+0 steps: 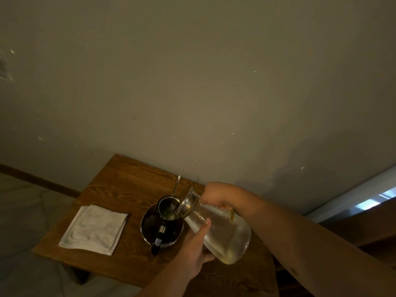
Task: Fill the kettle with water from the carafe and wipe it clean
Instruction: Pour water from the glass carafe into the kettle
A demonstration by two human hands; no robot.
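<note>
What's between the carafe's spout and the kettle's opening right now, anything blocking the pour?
Nothing visible. The carafe, tilted by both hands, has its metal neck right over the kettle opening, and the lid is swung up behind it.

1 head-worn wide-angle view looks steeply down onto a near table (pixel 120 183) against a wall (pixel 192 82).

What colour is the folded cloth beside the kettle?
White, the folded cloth lies left of the kettle; head view.

A dim room: a wooden table (pixel 120 185) stands against a plain beige wall (pixel 192 82), grey floor (pixel 19 211) at 8 o'clock, daylight through a window (pixel 372 201) at 3 o'clock.
</note>
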